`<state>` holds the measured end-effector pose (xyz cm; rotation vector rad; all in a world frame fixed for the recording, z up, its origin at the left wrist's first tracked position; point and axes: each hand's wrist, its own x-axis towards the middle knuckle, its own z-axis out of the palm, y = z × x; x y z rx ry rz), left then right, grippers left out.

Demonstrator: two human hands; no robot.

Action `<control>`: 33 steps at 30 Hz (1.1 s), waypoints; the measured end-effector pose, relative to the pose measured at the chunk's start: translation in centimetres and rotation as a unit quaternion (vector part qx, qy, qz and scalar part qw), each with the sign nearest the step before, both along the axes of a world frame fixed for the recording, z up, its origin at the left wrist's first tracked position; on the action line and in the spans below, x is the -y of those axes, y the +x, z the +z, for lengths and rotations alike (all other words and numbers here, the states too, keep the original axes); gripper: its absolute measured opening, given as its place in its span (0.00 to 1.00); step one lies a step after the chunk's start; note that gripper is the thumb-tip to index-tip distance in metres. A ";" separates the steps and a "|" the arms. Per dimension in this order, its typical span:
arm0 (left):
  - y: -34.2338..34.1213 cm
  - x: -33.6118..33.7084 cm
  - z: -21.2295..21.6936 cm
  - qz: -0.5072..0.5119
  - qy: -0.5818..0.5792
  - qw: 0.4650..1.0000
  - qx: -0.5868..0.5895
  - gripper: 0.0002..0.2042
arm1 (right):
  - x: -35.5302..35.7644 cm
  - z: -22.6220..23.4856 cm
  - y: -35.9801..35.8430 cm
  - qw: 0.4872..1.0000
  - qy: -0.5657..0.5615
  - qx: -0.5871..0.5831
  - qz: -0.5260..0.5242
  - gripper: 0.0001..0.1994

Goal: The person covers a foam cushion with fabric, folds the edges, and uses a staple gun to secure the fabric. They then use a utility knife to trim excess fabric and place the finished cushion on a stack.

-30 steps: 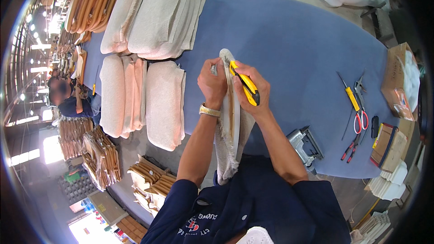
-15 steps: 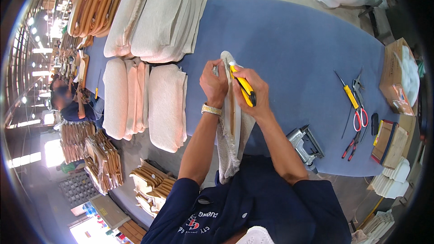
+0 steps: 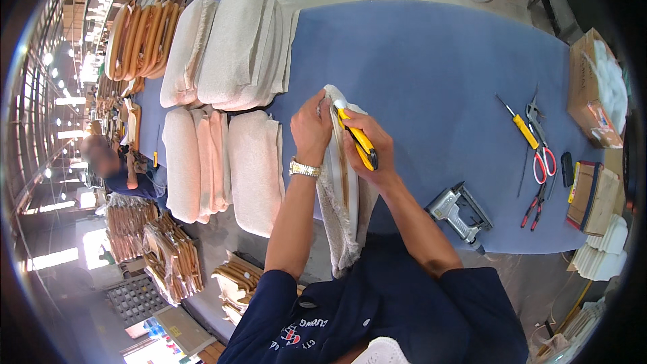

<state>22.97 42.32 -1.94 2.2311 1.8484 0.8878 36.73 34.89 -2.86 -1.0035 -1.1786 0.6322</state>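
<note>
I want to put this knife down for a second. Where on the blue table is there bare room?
The widest bare patch of the blue table lies beyond the right hand, between the stacked cushions and the hand tools. A smaller gap sits between that hand and the staple gun. The left side is crowded with cushions.

- The knife's blade tip is hidden where the yellow-handled utility knife (image 3: 356, 139) meets the upright fabric-wrapped seat panel (image 3: 342, 189).
- The left hand (image 3: 311, 128) covers the panel's top edge.
- The brown cardboard box (image 3: 592, 87) on the blue tabletop (image 3: 431, 61) is warped at the rim.
</note>
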 end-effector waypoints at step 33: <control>-3.4 0.5 3.5 0.005 -0.133 0.987 0.094 0.18 | 2.2 -3.5 16.4 0.858 -0.387 0.327 -0.090 0.17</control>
